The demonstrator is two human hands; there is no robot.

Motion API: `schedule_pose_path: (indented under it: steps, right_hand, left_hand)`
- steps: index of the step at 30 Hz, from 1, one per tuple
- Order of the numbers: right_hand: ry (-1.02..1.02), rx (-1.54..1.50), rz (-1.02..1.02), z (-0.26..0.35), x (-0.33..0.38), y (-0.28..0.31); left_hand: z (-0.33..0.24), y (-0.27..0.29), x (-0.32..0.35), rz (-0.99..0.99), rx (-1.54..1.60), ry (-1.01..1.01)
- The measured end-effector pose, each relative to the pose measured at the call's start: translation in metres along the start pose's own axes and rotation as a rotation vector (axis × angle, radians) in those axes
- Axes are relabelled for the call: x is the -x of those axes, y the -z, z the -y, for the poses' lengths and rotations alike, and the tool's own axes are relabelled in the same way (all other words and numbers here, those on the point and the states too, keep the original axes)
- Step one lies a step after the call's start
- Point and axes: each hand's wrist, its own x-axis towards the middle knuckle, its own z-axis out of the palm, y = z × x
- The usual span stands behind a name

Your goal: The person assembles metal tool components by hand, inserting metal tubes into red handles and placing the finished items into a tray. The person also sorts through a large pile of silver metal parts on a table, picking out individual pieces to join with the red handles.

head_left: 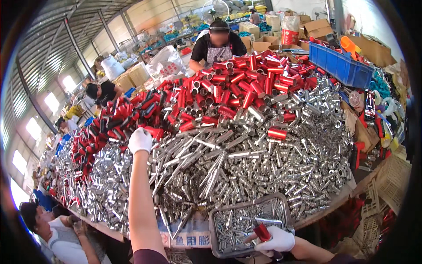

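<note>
Right hand grips red tube | tray: small silver parts

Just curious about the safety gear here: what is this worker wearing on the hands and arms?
Both the left hand and the right hand wear plain white fabric gloves ending at the wrist. The forearms are bare below them. A dark maroon sleeve shows at the left upper arm.
</note>
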Motion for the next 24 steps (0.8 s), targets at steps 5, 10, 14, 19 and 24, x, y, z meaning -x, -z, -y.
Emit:
schedule_pose_path:
  steps: [5,10,14,19,24]
  right_hand:
    - [0.038,-0.052,0.009,0.001,0.007,-0.003]
    - [0.049,-0.062,-0.037,0.006,0.011,-0.01]
    - [0.017,-0.004,-0.041,0.004,0.008,-0.011]
    - [0.01,-0.023,-0.087,0.012,0.012,-0.021]
    - [0.024,-0.013,-0.066,0.009,0.011,-0.019]
  left_hand:
    - [0.015,0.012,0.002,0.128,0.015,0.001]
    - [0.016,-0.01,0.006,0.19,-0.049,0.004]
    - [0.0,-0.037,0.007,0.229,-0.15,-0.032]
    - [-0.005,-0.043,0.006,0.323,-0.215,-0.036]
    - [-0.008,-0.02,0.058,0.098,1.355,0.137]
